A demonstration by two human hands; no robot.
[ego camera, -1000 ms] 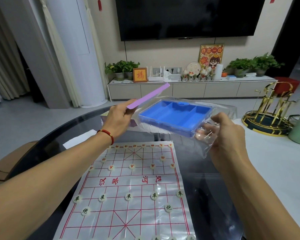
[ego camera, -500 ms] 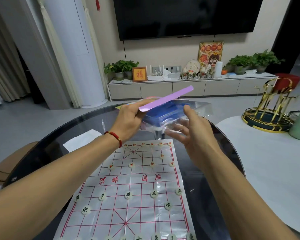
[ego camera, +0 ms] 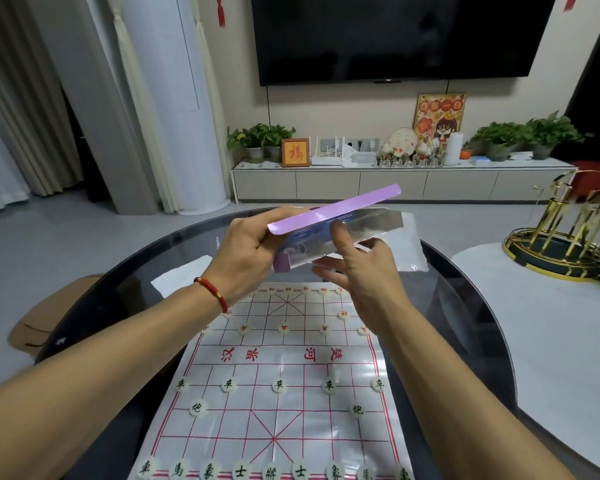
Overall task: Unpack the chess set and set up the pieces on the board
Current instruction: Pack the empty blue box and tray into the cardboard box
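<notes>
A glossy plastic-looking board sheet (ego camera: 274,386) with red printed lines catches the light on a dark, reflective glass surface (ego camera: 125,299), dotted with smooth, pale, slightly translucent pieces (ego camera: 278,384). Above it, a matt lilac lid (ego camera: 333,210) looks like card, over clear, crinkled, shiny plastic wrap (ego camera: 371,226). A polished gold metal rack (ego camera: 565,233) gleams nearby.

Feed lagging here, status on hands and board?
Left hand grips purple lid and tray packaging. Right hand open beside it. Pieces set on board.

board (ego camera: 274,386): flat, pieces (ego camera: 278,384) placed | purple lid (ego camera: 333,209): tilted, over possibly blue tray (ego camera: 305,237)
</notes>
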